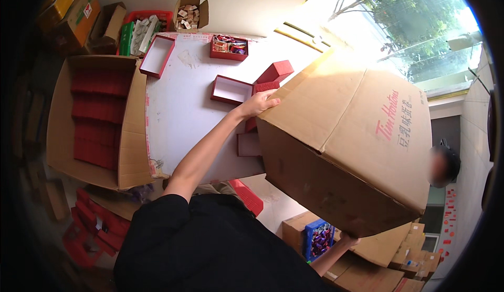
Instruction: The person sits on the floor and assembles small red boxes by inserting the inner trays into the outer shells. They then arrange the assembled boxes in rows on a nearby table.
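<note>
I hold a large brown cardboard box (346, 134) tilted in the air at the right of a white table (178, 108). My left hand (258, 103) grips the box's upper left corner, over the table. My right hand (347, 238) supports the box from below at its lower edge; only the fingers and wrist show. Right by my left hand lie an open red gift box (231, 89) with a white inside and a red lid (274, 72).
A big open carton (94, 119) of stacked red boxes stands left of the table. Another open red box (156, 56), a red tray of small packets (229, 47) and a small carton (189, 13) sit at the far end. Cartons lie below right, a person stands at far right.
</note>
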Available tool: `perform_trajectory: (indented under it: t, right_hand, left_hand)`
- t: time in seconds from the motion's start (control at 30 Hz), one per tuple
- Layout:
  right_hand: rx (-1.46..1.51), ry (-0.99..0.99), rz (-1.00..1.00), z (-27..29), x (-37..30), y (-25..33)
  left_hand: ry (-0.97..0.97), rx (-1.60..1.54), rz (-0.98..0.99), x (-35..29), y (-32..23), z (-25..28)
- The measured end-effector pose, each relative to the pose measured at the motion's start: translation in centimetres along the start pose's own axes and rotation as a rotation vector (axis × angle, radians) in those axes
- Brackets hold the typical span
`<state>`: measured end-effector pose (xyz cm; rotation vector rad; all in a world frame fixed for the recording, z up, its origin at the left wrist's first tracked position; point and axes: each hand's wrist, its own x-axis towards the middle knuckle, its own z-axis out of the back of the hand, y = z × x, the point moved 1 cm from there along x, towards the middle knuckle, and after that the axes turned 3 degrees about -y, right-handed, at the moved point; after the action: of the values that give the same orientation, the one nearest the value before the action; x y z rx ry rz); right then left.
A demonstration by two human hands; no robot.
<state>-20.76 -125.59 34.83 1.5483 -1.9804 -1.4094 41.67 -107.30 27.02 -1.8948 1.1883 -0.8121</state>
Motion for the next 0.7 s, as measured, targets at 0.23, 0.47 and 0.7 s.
perform_trajectory:
  t: [0.23, 0.47, 0.7]
  right_hand:
    - [-0.064, -0.046, 0.109, -3.1, 0.4, 3.3]
    - [-0.089, -0.094, 0.217, -5.2, -3.9, 5.3]
    - [-0.045, -0.129, 0.214, -4.7, -5.2, 6.0]
  left_hand:
    - [-0.029, -0.116, -0.141, 0.8, -1.7, -2.9]
    - [0.045, -0.115, -0.282, 3.1, -6.0, -6.9]
    - [0.168, -0.074, -0.36, 5.3, -8.0, -9.5]
